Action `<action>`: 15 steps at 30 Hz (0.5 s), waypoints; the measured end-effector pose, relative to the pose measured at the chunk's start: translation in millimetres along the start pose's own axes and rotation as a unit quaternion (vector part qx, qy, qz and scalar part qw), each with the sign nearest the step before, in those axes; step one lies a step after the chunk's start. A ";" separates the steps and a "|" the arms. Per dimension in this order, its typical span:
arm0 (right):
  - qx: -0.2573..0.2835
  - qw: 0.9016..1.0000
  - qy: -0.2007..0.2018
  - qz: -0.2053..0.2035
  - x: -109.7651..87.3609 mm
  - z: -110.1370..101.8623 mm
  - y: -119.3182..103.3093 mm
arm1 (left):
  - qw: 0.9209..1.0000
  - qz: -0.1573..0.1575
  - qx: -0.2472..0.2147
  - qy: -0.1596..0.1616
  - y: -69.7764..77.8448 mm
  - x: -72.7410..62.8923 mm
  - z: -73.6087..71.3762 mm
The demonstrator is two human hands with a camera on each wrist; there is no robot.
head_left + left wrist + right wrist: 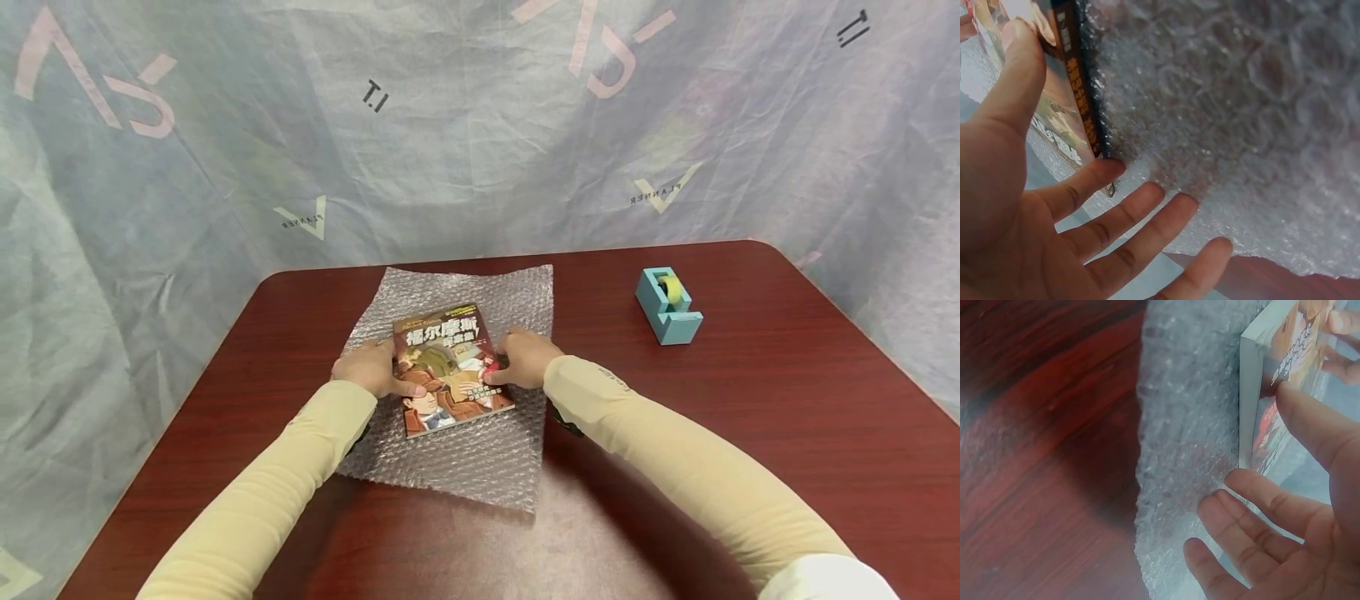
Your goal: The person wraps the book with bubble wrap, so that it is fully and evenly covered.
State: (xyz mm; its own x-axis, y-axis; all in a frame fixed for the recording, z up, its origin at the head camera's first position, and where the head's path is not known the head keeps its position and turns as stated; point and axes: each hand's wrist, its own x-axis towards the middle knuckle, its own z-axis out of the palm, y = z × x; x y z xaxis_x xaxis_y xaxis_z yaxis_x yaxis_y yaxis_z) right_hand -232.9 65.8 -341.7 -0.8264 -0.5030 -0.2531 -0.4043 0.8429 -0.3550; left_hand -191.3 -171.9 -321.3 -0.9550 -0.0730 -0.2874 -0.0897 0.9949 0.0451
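A Chinese-titled Sherlock Holmes paperback (450, 371) lies face up between a person's two bare hands, slightly turned, its title at the end away from the wearer. The left hand (367, 368) is at the spine (1075, 78); the right hand (527, 358) is at the opposite, page-edge side (1249, 403). Each hand is spread rather than clenched: the thumb rests over the cover, while the other fingers reach down beside the book towards the bubble wrap (480, 471). How hard they press, I cannot tell. Holding both long sides probably keeps the book steady and lets its angle be adjusted. The bubble wrap lies beneath book and hands, showing past the book all round, so it seems placed as a cushioning layer. Beyond the right hand and further right, well apart on the reddish-brown table (780, 400), stands a light-blue tape dispenser (677, 331) with a yellow roll (672, 289), probably set aside to leave the hands room.
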 end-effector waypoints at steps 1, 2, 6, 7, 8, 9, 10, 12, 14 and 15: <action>0.002 1.000 0.001 -0.002 -0.8 -0.5 0.8 | 1.000 0.002 0.000 0.002 1.1 -0.3 0.3; 0.004 1.000 0.000 -0.001 -1.7 -0.8 1.5 | 1.000 0.003 0.000 0.003 2.0 -0.6 0.6; 0.017 1.000 -0.002 0.000 -6.2 -2.7 4.3 | 1.000 0.010 0.000 0.013 5.3 0.1 1.8; 0.018 1.000 -0.002 0.001 -7.2 -3.2 5.5 | 1.000 0.012 0.000 0.016 6.5 0.5 1.7; 0.021 1.000 -0.002 0.003 -8.4 -3.7 7.0 | 1.000 0.014 0.001 0.017 7.8 1.1 1.8; 0.024 1.000 -0.001 0.004 -9.2 -4.2 8.6 | 1.000 0.016 0.002 0.019 9.3 1.7 1.9; 0.024 1.000 0.000 0.006 -10.3 -4.8 10.3 | 1.000 0.018 0.002 0.020 10.8 2.5 2.2; 0.027 1.000 0.003 0.008 -11.5 -5.2 14.0 | 1.000 0.021 0.004 0.019 14.2 3.0 2.3; 0.033 0.999 0.004 0.009 -16.2 -8.7 14.2 | 1.000 0.022 0.007 0.014 16.7 0.6 -0.4; 0.036 0.999 0.004 0.009 -19.7 -11.4 12.9 | 1.000 0.022 0.009 0.010 17.6 -2.3 -3.5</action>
State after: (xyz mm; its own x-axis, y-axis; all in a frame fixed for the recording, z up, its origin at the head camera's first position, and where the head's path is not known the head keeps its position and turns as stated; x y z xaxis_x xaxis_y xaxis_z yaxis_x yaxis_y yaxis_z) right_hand -226.3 88.8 -331.0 -0.8361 -0.4866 -0.2533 -0.3610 0.8357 -0.4138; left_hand -191.6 -154.4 -316.5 -0.9636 -0.0299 -0.2657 -0.0421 0.9983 0.0404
